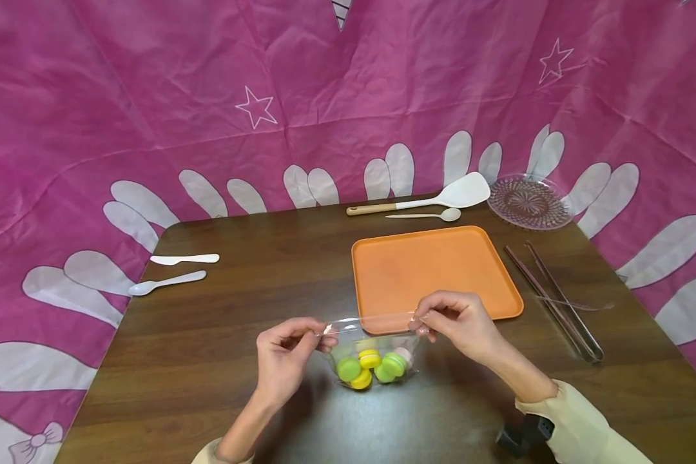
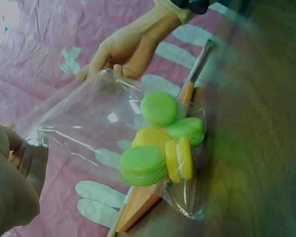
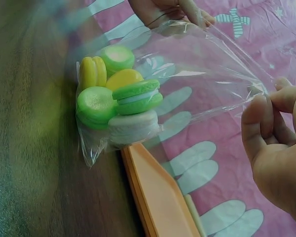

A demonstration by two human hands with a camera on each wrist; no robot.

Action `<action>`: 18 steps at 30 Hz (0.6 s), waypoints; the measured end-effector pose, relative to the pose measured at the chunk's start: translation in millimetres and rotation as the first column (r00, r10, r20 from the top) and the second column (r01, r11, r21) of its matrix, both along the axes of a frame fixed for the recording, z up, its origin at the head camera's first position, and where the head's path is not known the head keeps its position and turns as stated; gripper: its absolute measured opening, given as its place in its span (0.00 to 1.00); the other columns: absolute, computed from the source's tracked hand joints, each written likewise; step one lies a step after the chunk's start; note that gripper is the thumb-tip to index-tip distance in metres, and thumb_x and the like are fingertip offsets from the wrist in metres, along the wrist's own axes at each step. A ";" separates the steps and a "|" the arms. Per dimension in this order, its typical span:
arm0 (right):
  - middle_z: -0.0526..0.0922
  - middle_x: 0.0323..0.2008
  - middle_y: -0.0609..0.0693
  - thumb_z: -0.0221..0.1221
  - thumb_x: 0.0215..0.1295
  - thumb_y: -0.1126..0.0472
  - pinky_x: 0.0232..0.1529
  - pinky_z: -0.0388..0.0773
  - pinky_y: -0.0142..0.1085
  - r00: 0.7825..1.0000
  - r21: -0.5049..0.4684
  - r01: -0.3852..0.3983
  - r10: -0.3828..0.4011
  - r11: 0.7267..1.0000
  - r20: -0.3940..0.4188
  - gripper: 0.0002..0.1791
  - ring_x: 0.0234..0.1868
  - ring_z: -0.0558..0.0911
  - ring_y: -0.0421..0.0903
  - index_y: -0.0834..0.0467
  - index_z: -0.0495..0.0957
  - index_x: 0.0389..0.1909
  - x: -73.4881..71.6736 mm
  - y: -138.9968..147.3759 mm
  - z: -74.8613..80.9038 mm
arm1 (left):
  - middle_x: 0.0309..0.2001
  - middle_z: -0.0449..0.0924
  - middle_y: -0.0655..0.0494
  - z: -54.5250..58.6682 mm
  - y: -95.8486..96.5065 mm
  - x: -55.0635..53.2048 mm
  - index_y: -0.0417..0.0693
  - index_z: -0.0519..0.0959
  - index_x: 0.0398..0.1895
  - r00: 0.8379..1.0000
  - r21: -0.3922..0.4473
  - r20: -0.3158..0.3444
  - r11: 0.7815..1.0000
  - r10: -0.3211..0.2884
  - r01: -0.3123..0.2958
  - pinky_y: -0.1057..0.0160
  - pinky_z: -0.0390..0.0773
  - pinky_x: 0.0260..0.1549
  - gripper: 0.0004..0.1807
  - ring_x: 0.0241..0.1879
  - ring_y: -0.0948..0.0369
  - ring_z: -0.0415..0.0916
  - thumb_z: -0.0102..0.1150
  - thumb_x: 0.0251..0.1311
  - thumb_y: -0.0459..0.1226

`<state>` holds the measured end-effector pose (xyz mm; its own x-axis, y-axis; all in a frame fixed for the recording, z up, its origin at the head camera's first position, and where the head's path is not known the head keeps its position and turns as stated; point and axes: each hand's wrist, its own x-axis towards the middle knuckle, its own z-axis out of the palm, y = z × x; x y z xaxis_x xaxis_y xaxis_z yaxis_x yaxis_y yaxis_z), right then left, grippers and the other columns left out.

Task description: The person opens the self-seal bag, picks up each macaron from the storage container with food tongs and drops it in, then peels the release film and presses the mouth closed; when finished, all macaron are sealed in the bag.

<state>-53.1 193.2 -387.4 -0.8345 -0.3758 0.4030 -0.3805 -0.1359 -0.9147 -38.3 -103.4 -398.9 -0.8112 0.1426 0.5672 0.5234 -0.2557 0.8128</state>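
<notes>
A clear plastic bag (image 1: 348, 341) hangs between both hands over the front middle of the table, with several macarons (image 2: 144, 164) in its lower part. Green, yellow and pale ones show through the film. One top corner is pinched by my left hand (image 1: 284, 354), thumb against fingers. My right hand (image 1: 461, 325) pinches the opposite corner, so the top edge is stretched between them. In the right wrist view a pale macaron (image 3: 134, 127) lies lowest beside two green ones.
An orange tray (image 1: 435, 270) lies just behind the bag. Metal tongs (image 1: 559, 303) and a clear patterned plate (image 1: 530, 201) are to the right. Behind the tray lie a white spatula (image 1: 464, 191) and a spoon (image 1: 450, 214). A white knife (image 1: 185, 259) and spoon (image 1: 168, 282) lie left.
</notes>
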 end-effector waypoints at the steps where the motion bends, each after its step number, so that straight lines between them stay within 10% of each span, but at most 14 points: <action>1: 0.85 0.31 0.57 0.56 0.65 0.80 0.25 0.81 0.32 1.000 0.001 -0.006 0.006 1.000 0.011 0.08 0.24 0.79 0.47 0.67 0.80 0.38 -0.8 0.5 -0.6 | 0.30 0.85 0.37 -0.4 -0.6 -1.3 0.23 0.78 0.34 1.000 0.000 -0.008 1.000 -0.010 0.010 0.57 0.85 0.25 0.08 0.28 0.58 0.86 0.50 0.57 0.11; 18: 0.82 0.35 0.61 0.51 0.67 0.82 0.29 0.83 0.35 0.976 0.039 -0.208 0.210 0.977 -0.064 0.11 0.24 0.79 0.50 0.69 0.78 0.42 -10.6 12.7 2.2 | 0.30 0.83 0.35 3.2 -8.8 -10.1 0.31 0.76 0.32 0.988 -0.107 -0.065 0.985 -0.141 0.133 0.57 0.85 0.31 0.10 0.30 0.57 0.85 0.50 0.60 0.12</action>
